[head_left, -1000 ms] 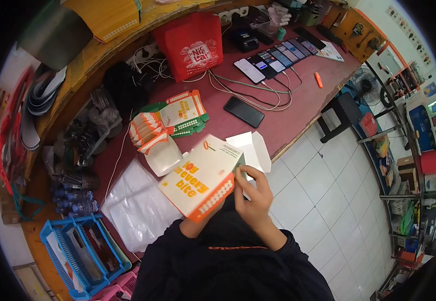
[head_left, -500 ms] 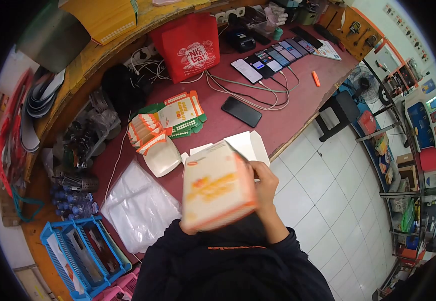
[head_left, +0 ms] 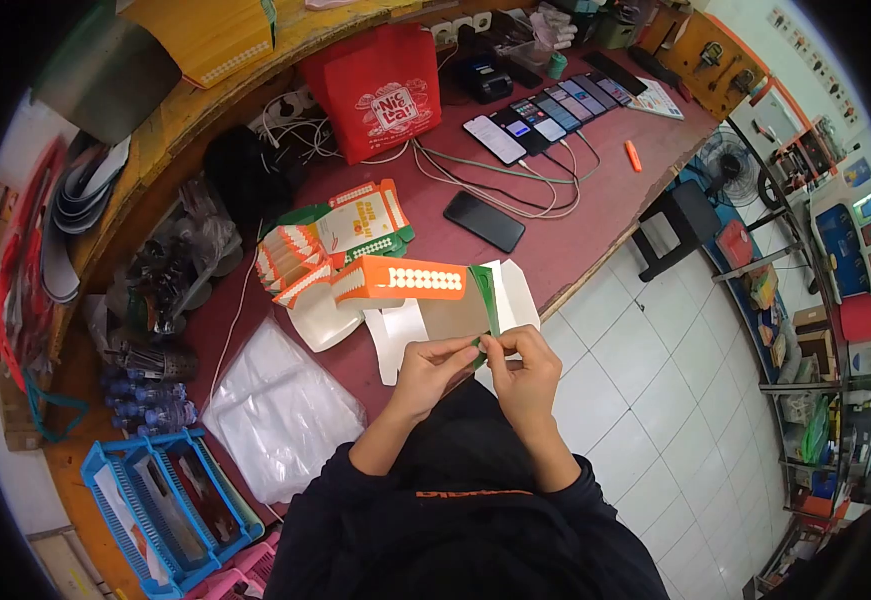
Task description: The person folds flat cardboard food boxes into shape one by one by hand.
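Note:
In front of my body I hold a cardboard food box [head_left: 400, 279], its orange side with white dots facing up and its grey-brown inner panel showing. My left hand [head_left: 433, 375] pinches the box's green edge flap [head_left: 485, 300] near its lower end. Right beside it, my right hand [head_left: 523, 372] closes on the same green flap, thumbs almost touching. Beneath the box a white unfolded carton sheet [head_left: 391, 340] lies on the table. Farther back are printed orange and green cartons [head_left: 363, 222], with a pale carton [head_left: 323, 322] just left of the box.
A clear plastic bag stack [head_left: 280, 420] lies at left, near a blue basket [head_left: 170, 510]. Beyond the cartons are a black phone [head_left: 483, 221], a red bag [head_left: 380, 95], cables and several phones in a row. The table edge [head_left: 595, 258] drops to a tiled floor at right.
The box has turned from its printed white face to its orange dotted side. Both hands have come together at its green flap; my left hand was mostly hidden behind the box before.

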Tool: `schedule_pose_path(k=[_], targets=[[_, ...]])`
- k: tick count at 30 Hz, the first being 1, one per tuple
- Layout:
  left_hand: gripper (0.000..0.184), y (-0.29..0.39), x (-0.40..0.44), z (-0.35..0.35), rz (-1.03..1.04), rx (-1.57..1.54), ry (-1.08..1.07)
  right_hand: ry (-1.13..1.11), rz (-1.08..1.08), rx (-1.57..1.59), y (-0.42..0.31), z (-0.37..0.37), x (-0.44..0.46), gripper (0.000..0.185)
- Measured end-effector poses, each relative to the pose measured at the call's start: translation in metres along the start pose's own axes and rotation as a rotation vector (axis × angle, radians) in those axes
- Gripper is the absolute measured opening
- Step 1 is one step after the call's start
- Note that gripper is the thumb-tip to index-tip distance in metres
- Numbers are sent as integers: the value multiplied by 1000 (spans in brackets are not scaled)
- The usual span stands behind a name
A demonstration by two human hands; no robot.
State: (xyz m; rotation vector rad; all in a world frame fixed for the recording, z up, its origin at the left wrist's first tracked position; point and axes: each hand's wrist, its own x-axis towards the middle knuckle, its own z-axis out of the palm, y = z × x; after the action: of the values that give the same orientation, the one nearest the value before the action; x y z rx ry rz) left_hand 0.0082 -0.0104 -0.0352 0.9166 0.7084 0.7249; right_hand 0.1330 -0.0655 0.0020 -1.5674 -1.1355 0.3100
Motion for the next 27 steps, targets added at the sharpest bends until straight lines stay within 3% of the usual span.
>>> schedule_pose_path(k=[1, 4, 10, 13, 14, 16, 17, 18, 20, 21, 22, 24, 25, 27], targets=[[20, 0, -1, -3, -76, -134, -80, -1, 1, 1, -2, -1, -1, 14], [22, 2, -3, -5, -154, -132, -117, 22, -7, -39, -8, -5, 0, 15], [25, -10, -9, 3, -13, -253, -59, -48, -113, 21, -10, -5, -11, 8], [24, 4, -5, 17, 12, -427, 49, -139, -156, -185, -17, 6, -22, 37], [24, 3, -4, 16, 17, -429, 47, -139, -162, -186, -15, 5, -24, 37], [22, -7, -2, 8, 80, -257, 79, -245, -291, -388, 1, 3, -25, 44], [20, -12, 0, 2, 140, -38, 106, -327, -324, -387, 11, -5, -23, 46], [20, -13, -3, -4, 139, -38, 109, -330, -324, -385, 11, -12, -18, 46], [13, -14, -10, -18, 266, 797, -68, -232, -208, -303, 6, -20, 2, 49], [8, -21, -11, -22, 542, 1091, -202, -157, -213, -198, 3, -19, 12, 51], [8, -30, -20, -21, 542, 1092, -199, -158, -215, -197, 2, -17, 17, 51], [12, -29, -35, -8, 529, 1443, -436, -277, -139, -158, 1, -15, 25, 51], [12, -22, -36, -6, 535, 1444, -435, -293, -145, -199, 12, -12, 25, 33], [20, 0, -38, -3, 685, 1225, -568, -308, -74, -177, 30, -14, 22, 23]])
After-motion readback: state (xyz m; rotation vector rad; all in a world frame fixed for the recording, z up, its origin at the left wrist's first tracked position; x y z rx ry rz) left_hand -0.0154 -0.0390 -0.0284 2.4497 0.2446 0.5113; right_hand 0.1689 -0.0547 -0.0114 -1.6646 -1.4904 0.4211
